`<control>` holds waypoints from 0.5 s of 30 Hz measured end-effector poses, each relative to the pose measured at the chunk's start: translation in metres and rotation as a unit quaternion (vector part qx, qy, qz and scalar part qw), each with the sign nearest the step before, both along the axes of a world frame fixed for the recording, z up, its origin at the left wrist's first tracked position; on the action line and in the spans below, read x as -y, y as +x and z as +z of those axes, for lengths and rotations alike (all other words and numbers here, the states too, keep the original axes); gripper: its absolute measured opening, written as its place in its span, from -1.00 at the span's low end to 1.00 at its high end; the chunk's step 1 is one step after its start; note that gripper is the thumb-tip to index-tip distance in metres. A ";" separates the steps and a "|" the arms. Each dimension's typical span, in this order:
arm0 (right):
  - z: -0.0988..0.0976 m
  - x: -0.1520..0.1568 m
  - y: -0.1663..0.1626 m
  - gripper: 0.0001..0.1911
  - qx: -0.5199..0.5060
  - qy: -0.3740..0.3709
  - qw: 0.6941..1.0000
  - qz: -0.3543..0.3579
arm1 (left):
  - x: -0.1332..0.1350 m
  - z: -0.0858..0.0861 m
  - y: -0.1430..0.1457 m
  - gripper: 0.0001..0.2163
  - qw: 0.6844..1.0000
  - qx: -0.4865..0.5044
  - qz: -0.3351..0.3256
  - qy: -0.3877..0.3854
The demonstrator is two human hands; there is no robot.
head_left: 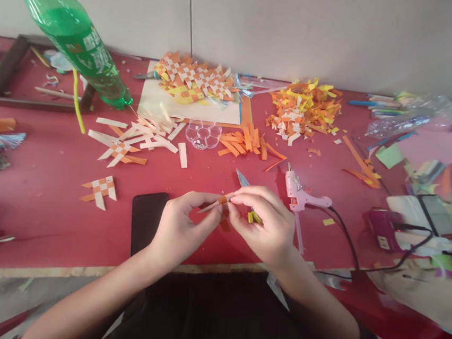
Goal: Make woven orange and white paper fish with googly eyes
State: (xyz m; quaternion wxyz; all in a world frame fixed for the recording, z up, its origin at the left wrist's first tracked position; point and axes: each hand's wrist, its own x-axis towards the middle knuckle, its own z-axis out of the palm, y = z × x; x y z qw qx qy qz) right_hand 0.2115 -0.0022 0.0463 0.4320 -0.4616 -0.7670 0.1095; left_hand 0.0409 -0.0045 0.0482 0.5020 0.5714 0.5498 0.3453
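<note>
Between my two hands is a small piece of woven orange and cream paper strips [222,200], seen nearly edge-on. My left hand [184,223] pinches its left side between thumb and fingers. On its right end, the thumb and fingertips of my right hand [264,224] are closed, partly hiding it. Scissors with a grey blade [241,178] and yellow-green handles lie just behind and under my right hand. A black phone [147,220] rests beside my left hand. To the left lie a woven paper fish [101,190] and another checkered weave [119,151] with long loose ends.
A pink glue gun [301,191] with a black cord lies at right. Cream strips [153,136], orange strips [240,140] and a clear flower-shaped palette [203,134] sit ahead. Behind are heaped woven fish [197,79] and scraps [305,110]. A green bottle [74,37] stands at left.
</note>
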 end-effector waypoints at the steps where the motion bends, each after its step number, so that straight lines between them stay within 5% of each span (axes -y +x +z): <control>1: 0.000 0.000 0.000 -0.78 0.002 0.002 1.000 0.000 | 0.000 0.000 0.000 -0.84 1.000 -0.001 0.002 0.002; 15: 0.000 0.003 0.001 -0.78 0.026 0.016 0.999 -0.018 | 0.001 0.000 0.001 -0.86 0.997 -0.041 0.016 0.062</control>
